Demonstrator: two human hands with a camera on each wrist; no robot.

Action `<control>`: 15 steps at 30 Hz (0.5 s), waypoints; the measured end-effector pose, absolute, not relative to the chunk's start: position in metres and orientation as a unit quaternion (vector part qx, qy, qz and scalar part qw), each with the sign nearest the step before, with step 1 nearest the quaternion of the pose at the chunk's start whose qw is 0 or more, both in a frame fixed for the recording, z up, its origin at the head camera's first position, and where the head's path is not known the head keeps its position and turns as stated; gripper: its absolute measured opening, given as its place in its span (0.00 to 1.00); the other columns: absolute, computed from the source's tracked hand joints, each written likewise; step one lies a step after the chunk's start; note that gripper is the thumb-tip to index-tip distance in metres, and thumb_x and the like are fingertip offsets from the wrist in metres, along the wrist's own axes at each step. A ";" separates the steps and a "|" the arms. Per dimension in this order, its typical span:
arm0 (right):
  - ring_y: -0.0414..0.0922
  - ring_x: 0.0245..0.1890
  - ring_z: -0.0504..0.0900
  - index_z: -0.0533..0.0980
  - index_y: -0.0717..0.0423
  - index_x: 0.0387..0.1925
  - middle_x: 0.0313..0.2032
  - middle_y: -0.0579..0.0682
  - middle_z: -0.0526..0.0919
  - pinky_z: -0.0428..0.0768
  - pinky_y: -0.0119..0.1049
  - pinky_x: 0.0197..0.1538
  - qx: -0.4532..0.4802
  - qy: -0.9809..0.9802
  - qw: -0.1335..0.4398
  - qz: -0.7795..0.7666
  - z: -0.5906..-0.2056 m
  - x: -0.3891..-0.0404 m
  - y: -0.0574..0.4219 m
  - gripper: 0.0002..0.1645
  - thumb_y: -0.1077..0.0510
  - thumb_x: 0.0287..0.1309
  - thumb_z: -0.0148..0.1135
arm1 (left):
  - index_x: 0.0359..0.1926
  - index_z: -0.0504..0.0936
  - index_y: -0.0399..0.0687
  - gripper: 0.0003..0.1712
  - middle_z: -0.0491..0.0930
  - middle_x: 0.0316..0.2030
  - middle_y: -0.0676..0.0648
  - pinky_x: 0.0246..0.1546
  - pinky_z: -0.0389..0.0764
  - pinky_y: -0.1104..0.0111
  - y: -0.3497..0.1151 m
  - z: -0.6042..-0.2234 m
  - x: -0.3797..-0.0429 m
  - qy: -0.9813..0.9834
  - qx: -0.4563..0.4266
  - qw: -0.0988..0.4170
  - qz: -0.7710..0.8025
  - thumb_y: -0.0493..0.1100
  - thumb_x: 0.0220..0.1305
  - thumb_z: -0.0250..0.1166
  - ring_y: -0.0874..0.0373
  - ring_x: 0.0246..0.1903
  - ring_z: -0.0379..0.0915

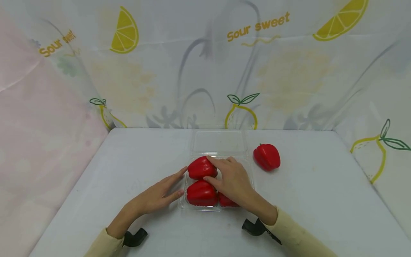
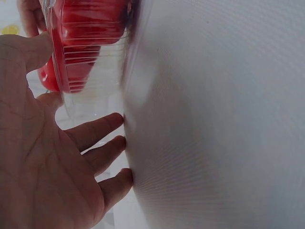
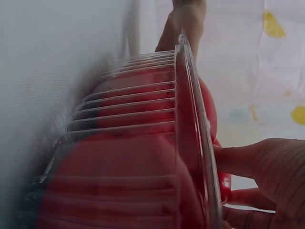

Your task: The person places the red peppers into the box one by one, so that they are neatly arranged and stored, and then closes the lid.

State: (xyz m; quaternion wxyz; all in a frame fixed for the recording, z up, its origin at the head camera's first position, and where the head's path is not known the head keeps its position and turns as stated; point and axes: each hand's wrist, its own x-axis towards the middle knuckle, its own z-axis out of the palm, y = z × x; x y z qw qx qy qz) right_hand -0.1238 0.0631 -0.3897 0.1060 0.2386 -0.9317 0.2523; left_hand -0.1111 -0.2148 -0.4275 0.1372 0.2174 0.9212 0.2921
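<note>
A clear plastic clamshell box [image 1: 205, 209] stands on the table, its lid [image 1: 219, 142] folded back flat behind it. My right hand [image 1: 236, 180] grips a red bell pepper [image 1: 200, 167] at the box's far left, thumb on the near side and fingers over the far side. Nearer me in the box lie another red pepper [image 1: 202, 193] and one more [image 1: 226, 200], partly covered by my right hand. At the left rim, my left hand [image 1: 155, 196] has its fingers extended; in the left wrist view its thumb and index finger [image 2: 50, 101] touch the box.
Right of the lid, a loose red bell pepper [image 1: 267, 157] lies on the white table [image 1: 314, 200]. A fabric backdrop [image 1: 205, 64] printed with lemons hangs along the table's far edge and both sides. Each wrist carries a black mount [image 1: 135, 237].
</note>
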 end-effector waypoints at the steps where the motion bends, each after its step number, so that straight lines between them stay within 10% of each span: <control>1: 0.45 0.40 0.76 0.75 0.50 0.65 0.47 0.48 0.86 0.77 0.36 0.38 0.239 -0.933 0.104 0.249 -0.390 -0.124 0.063 0.41 0.44 0.49 0.76 | 0.77 0.46 0.76 0.44 0.61 0.72 0.50 0.58 0.70 0.41 -0.215 -0.428 -0.111 0.921 0.217 0.137 0.292 0.68 0.65 0.56 0.48 0.70 0.57; 15: 0.49 0.41 0.74 0.70 0.54 0.68 0.44 0.51 0.84 0.76 0.41 0.39 0.225 -0.955 0.016 0.191 -0.394 -0.132 0.059 0.40 0.42 0.59 0.66 | 0.77 0.45 0.75 0.43 0.58 0.73 0.53 0.61 0.67 0.42 -0.215 -0.430 -0.111 0.916 0.234 0.130 0.299 0.67 0.67 0.54 0.49 0.71 0.55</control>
